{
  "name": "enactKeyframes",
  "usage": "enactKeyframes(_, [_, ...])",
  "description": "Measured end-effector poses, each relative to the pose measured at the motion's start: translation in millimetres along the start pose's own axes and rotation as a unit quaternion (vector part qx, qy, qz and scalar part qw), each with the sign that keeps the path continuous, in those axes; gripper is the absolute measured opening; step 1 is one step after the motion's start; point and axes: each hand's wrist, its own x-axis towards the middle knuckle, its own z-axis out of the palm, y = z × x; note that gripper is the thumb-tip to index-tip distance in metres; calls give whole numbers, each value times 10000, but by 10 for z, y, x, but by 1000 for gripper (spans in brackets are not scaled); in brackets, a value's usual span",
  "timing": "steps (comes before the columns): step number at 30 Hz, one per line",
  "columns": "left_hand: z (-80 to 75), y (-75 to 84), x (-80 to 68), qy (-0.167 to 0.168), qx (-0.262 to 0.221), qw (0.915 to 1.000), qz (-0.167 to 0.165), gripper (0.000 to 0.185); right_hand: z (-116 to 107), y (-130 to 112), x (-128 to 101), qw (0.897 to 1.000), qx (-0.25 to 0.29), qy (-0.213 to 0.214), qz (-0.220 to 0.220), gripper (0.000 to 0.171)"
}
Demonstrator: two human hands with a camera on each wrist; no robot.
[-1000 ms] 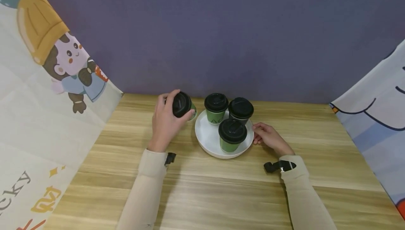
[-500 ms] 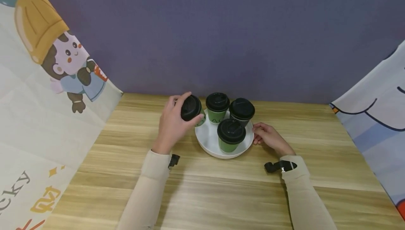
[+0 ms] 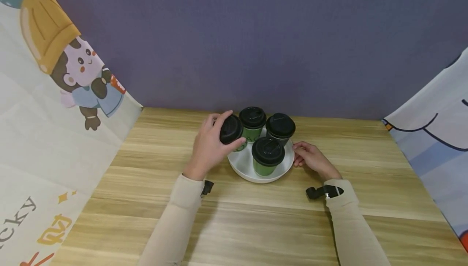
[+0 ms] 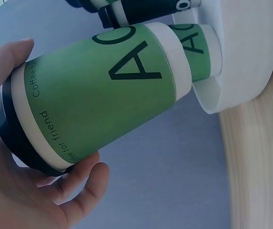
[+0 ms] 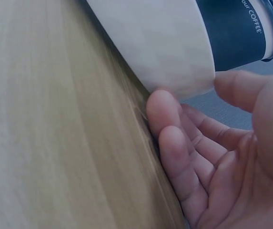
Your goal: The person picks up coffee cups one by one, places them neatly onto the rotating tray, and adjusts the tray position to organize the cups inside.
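Note:
My left hand (image 3: 210, 146) grips a green paper cup with a black lid (image 3: 232, 131) (image 4: 98, 95), held just above the left side of a white round tray (image 3: 248, 164) (image 4: 241, 62). Three more lidded cups stand on the tray: a green one at the back (image 3: 252, 123), a dark one at the back right (image 3: 280, 129) (image 5: 236, 33), a green one in front (image 3: 267, 156). My right hand (image 3: 310, 158) (image 5: 207, 157) rests on the table with its fingers curled against the tray's right rim (image 5: 174, 62).
The wooden table (image 3: 256, 217) ends at a purple back wall. Printed cartoon cloths hang along the left (image 3: 55, 95) and right (image 3: 438, 115) sides.
My left hand has carried the green cup rightward from beside the tray to over its left side. The right hand has stayed at the tray's rim.

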Motion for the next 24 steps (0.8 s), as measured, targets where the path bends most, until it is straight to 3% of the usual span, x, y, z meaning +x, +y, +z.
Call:
enactKeyframes(7, [82,16,21,-62,-7,10000,-57,93,-13,-22,-11,10000,12,-55,-28,38])
enactKeyframes(24, [227,-5,17,-451,-91,9988,136,85,-24,24,19,9998,191,-98,-35,43])
